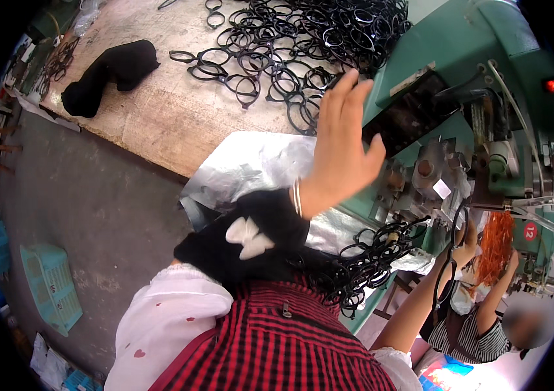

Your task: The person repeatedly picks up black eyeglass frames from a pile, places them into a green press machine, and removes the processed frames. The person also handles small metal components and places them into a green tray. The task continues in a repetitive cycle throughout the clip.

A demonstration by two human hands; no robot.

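Observation:
My left hand [342, 146] stretches out over the table's right side, fingers extended and thumb apart, nothing visible in it. Its fingertips reach the near edge of a big heap of black eyeglass frames [316, 32]; whether they touch one I cannot make out. On the right, my right hand [466, 244] is closed at a machine, with a black eyeglass frame [443, 277] hanging from it. Part of that hand is hidden behind the frame. Another cluster of black eyeglass frames [368, 264] lies on silver foil close to my body.
Silver sheeting [244, 159] covers the wooden table's [159, 124] near corner. A black cloth piece [111, 75] lies at the left. The green machine [436, 45] with metal clamps [440, 169] stands right. Beyond it, a person in stripes [469, 329] handles orange strands [495, 247]. A turquoise basket [52, 287] sits on the floor.

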